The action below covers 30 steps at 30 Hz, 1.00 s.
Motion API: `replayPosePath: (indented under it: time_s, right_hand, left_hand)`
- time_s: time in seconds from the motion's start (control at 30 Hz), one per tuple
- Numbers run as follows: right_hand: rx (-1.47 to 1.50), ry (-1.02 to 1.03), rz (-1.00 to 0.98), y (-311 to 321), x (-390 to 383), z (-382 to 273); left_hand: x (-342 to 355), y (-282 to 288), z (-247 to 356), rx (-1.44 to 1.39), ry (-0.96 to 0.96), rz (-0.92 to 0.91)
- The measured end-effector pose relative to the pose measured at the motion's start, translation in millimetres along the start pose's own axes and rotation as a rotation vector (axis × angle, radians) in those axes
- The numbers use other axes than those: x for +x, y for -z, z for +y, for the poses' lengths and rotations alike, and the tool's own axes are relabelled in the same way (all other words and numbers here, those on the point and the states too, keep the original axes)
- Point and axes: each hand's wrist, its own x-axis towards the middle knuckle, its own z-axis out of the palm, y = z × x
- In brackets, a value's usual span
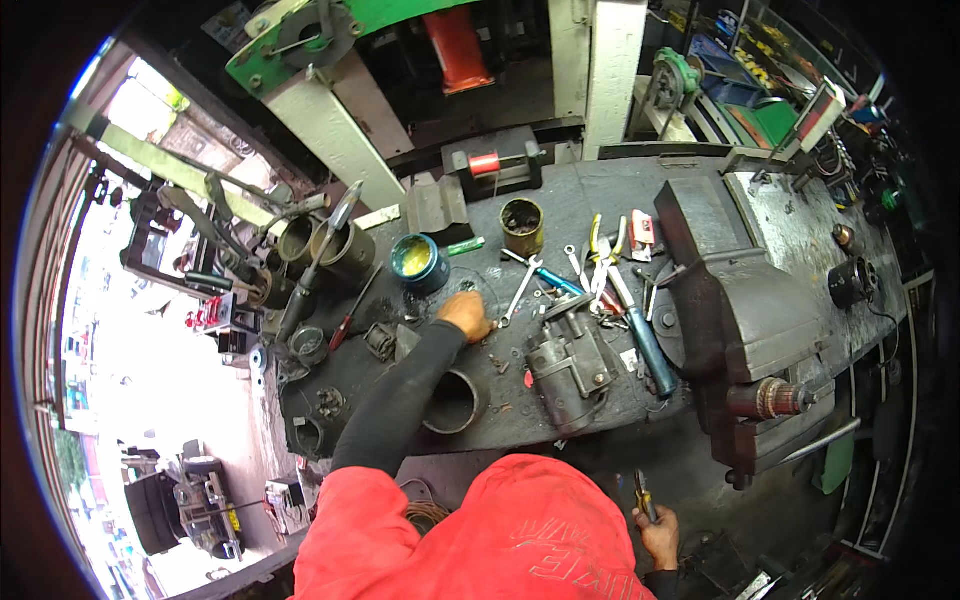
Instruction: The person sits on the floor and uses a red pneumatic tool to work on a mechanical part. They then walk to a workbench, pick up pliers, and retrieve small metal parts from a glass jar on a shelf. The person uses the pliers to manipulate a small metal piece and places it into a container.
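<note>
The person's right hand (658, 540), at five o'clock in the view, has its fingers wrapped round a yellow-handled tool (646, 503) pointing between eleven and twelve. The left hand (466, 316) is low over the worktop (520, 425); whether its fingers grasp anything cannot be told. From it, a wrench (519, 293) lies just beside at three o'clock, a blue tin (432, 272) at ten-thirty, an open metal cylinder (478, 402) at six.

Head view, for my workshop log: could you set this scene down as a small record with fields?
Left hand: at the workbench, near a wrench; grip unclear
Right hand: holding a yellow-handled tool
Containers: blue tub, yellowish can
Near front edge: dark metal motor housing
Right side: large dark vise
Left side: red-handled screwdriver
</note>
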Motion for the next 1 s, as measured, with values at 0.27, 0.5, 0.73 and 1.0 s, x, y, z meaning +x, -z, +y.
replayPosePath:
  time_s: [0.27,0.5,0.73,1.0]
  right_hand:
    - [0.004,0.213,0.062,9.7,6.3,-36.9]
    - [0.047,0.363,0.117,7.2,2.0,-72.4]
    - [0.052,0.29,0.086,-2.8,-10.6,-77.8]
    - [0.06,0.228,0.131,-13.1,-15.8,-54.0]
  left_hand:
    - [22.5,-9.5,14.5,-0.031,-0.013,0.07]
    - [20.9,-14.5,2.1,-0.032,-0.01,0.015]
    - [15.6,-16.5,4.0,0.001,-0.035,-0.016]
    - [-19.5,23.9,-7.0,-1.838,-0.087,-0.402]
